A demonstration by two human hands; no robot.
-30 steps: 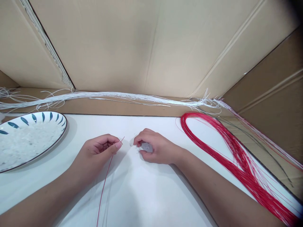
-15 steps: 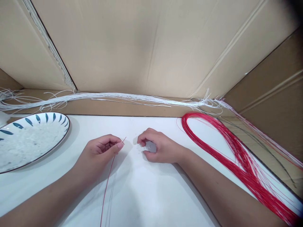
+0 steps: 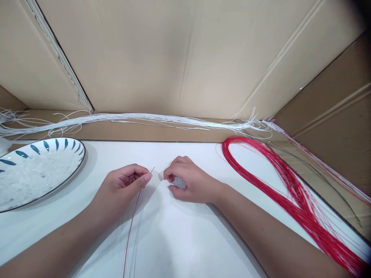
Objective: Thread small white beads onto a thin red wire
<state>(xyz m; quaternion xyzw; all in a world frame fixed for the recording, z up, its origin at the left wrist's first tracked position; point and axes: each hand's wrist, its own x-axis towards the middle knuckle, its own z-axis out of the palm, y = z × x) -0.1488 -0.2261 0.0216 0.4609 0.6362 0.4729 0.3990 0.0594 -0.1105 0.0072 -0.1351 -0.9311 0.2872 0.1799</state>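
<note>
Between thumb and forefinger, my left hand (image 3: 127,185) pinches a thin red cord (image 3: 131,224) near its upper end. A short tip pokes out past the fingertips, and the rest hangs down to the bottom edge. My right hand (image 3: 189,181) is just to the right, its fingers curled with a gap between thumb and forefinger. Small clear pieces (image 3: 179,181) show on the white surface within that gap. Nothing is visible between the right fingertips, and the two hands do not touch.
An oval plate (image 3: 82,154) with blue leaf marks holds many small clear pieces at the left. A looped bundle of red cords (image 3: 261,189) lies at the right. White cords (image 3: 150,117) stretch along the back, before a cardboard wall (image 3: 174,58).
My right hand has moved slightly left, closer to my left hand. My left hand and the red cord have stayed nearly still.
</note>
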